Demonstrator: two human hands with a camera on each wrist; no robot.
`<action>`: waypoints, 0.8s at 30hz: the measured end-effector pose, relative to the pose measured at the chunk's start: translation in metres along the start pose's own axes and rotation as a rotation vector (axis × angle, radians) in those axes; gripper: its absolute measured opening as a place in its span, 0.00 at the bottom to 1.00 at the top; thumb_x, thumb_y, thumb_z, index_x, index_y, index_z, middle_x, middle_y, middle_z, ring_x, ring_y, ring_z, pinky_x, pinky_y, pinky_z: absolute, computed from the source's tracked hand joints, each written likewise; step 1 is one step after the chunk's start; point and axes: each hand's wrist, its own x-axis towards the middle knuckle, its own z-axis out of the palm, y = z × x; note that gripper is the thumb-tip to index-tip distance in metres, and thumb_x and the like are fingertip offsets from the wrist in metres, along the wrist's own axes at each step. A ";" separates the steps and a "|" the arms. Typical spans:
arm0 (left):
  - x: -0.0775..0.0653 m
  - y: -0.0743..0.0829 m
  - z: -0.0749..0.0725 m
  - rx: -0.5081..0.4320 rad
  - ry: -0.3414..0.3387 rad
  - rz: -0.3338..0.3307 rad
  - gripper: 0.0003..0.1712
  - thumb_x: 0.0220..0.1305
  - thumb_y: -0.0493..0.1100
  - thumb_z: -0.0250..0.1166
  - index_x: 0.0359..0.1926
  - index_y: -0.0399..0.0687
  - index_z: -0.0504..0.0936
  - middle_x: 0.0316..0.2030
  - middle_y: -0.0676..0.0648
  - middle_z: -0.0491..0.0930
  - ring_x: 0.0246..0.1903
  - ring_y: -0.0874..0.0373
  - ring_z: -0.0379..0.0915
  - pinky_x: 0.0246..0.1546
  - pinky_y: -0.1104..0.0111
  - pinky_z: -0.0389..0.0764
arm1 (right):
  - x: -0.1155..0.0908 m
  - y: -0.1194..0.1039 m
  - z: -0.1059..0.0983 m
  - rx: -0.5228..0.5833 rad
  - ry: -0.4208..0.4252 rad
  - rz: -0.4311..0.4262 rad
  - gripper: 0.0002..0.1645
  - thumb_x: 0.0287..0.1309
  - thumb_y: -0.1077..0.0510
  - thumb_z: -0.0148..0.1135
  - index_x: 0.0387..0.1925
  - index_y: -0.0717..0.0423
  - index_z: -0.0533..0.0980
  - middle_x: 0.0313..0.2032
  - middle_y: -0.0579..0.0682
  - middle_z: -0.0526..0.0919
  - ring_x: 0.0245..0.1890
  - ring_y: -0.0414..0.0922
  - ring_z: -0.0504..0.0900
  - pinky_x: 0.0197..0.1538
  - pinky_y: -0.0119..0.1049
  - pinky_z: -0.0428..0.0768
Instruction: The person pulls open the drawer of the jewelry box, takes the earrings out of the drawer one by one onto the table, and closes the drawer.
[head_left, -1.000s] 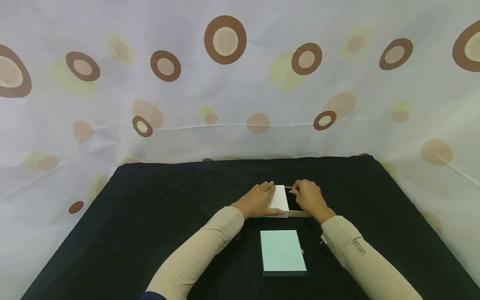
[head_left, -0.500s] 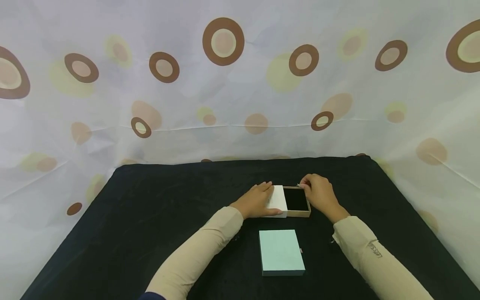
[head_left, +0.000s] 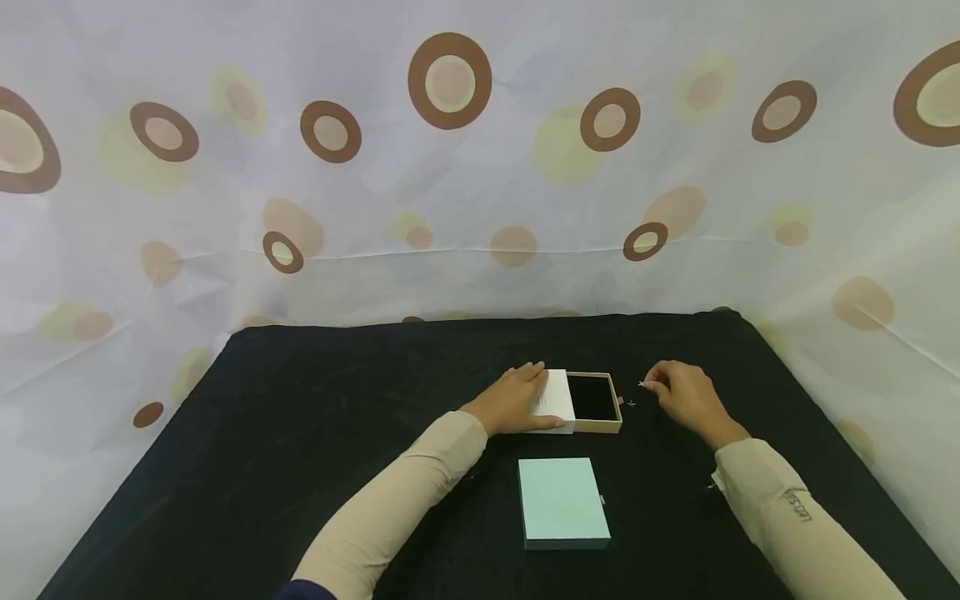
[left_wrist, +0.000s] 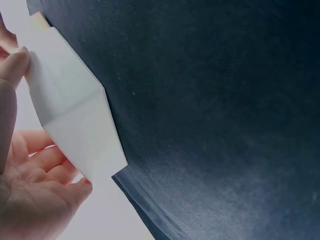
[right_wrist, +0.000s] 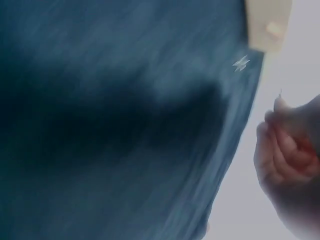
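Note:
My left hand [head_left: 512, 400] grips the sleeve of a white slide-out box [head_left: 555, 402], thumb along the near edge and fingers toward the far edge. Its tray [head_left: 597, 427], light-rimmed with a black inside and a small pull tab, sticks out to the right. Right of it, my right hand [head_left: 692, 400] pinches a tiny silvery piece [head_left: 642, 384] between thumb and fingertips, above the black cloth. A similar silvery, spiky piece [head_left: 631, 403] lies on the cloth beside the tab; the right wrist view also shows this silvery piece [right_wrist: 241, 63].
A pale mint box [head_left: 564, 504] with a small tab on its right side lies closed in front of the white box. Black cloth [head_left: 300, 433] covers the table. A white curtain [head_left: 480, 183] with brown circles hangs behind.
My right hand has moved from over the tray to its right, carrying the silvery piece. The tray and the piece on the cloth are now uncovered. My left hand stays on the sleeve.

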 end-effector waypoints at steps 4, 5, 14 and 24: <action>0.000 -0.001 0.001 -0.004 -0.003 0.001 0.52 0.60 0.70 0.58 0.71 0.38 0.58 0.71 0.42 0.57 0.71 0.49 0.53 0.70 0.57 0.57 | 0.000 0.010 0.002 -0.035 -0.085 -0.043 0.05 0.61 0.67 0.59 0.29 0.62 0.79 0.28 0.53 0.80 0.23 0.43 0.73 0.28 0.41 0.73; 0.001 -0.001 0.001 -0.004 -0.004 0.001 0.52 0.60 0.70 0.58 0.71 0.38 0.58 0.72 0.42 0.56 0.71 0.49 0.53 0.70 0.57 0.57 | 0.000 0.012 0.002 -0.044 -0.100 -0.051 0.05 0.61 0.67 0.59 0.29 0.61 0.79 0.28 0.52 0.80 0.23 0.43 0.73 0.29 0.41 0.73; 0.002 -0.001 0.002 0.009 -0.005 0.001 0.52 0.60 0.70 0.58 0.72 0.39 0.58 0.72 0.42 0.56 0.71 0.50 0.52 0.70 0.58 0.56 | 0.001 0.018 0.008 -0.079 -0.141 -0.107 0.07 0.60 0.65 0.60 0.27 0.57 0.78 0.26 0.48 0.77 0.24 0.41 0.70 0.30 0.39 0.72; 0.001 0.000 0.002 0.013 -0.002 0.003 0.52 0.60 0.70 0.58 0.71 0.39 0.58 0.71 0.42 0.57 0.71 0.50 0.53 0.69 0.58 0.57 | 0.001 0.018 0.011 -0.091 -0.165 -0.148 0.08 0.59 0.66 0.61 0.25 0.55 0.76 0.24 0.45 0.75 0.23 0.40 0.70 0.29 0.39 0.72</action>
